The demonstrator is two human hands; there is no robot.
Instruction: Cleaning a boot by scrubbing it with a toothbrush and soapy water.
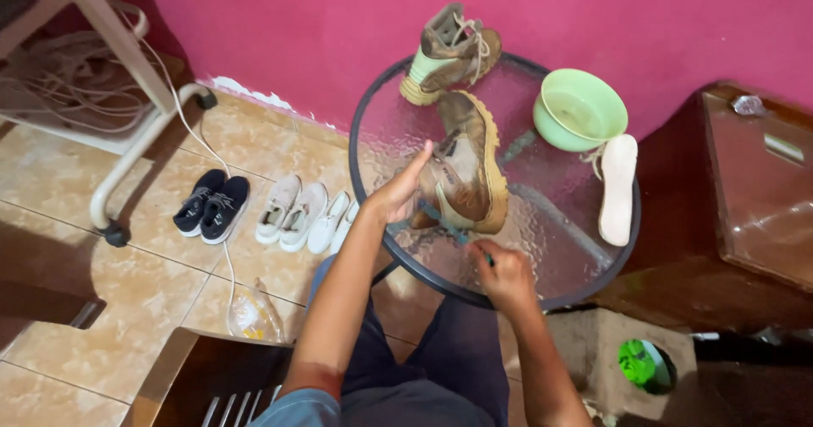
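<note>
1. Head view: right hand (pixel 506 273), at the near edge of the round glass-topped table (pixel 584 262), has its fingers closed around a thin blue brush (pixel 447 225).
2. Left hand (pixel 400 191) grips the brown suede boot with a tan sole (pixel 464 166), lying mid-table.
3. Matching second boot (pixel 449 52) stands at the far edge, beside a pale green plastic bowl (pixel 579 108) and a white insole (pixel 617 186).

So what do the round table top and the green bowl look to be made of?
Table top: apparently textured clear glass in a dark rim, since the floor shows through its rippled surface. Green bowl: probably plastic, with a smooth, even, slightly glossy pale green surface.
</note>
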